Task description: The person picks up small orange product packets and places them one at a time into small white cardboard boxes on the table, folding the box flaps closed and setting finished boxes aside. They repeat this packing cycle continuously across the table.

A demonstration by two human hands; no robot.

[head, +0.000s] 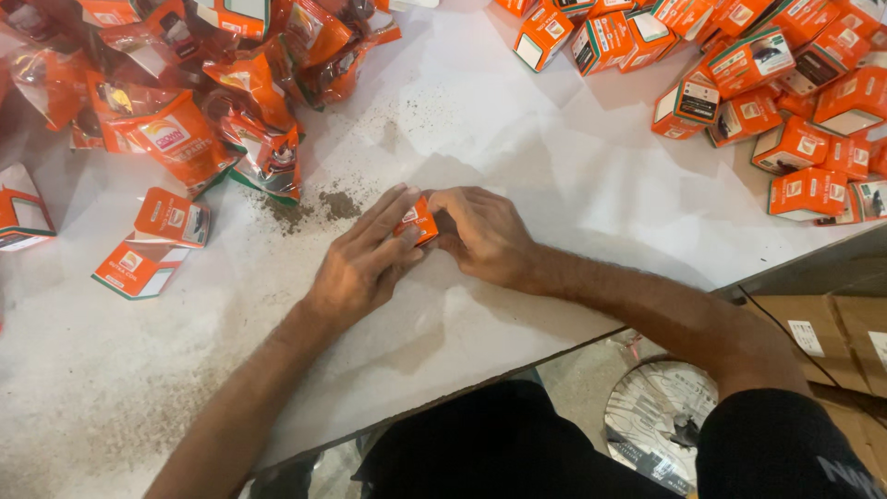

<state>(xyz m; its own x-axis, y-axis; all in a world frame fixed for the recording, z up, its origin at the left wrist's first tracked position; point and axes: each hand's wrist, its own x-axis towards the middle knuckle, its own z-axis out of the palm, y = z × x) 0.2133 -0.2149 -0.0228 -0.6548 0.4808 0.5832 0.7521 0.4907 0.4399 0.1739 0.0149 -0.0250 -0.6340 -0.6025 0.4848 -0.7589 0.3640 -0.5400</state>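
Note:
A small orange carton (418,220) rests on the white table (517,148), held between both of my hands. My left hand (362,263) covers its left side, fingers laid over the top. My right hand (482,236) presses against its right side with curled fingers. Most of the carton is hidden under my fingers.
Several shiny orange pouches (185,102) are heaped at the back left. Flattened orange cartons (152,245) lie to the left. A pile of filled orange boxes (767,83) sits at the back right. Dark powder (319,205) is spilled near my hands. Brown cardboard boxes (832,337) stand beyond the table edge.

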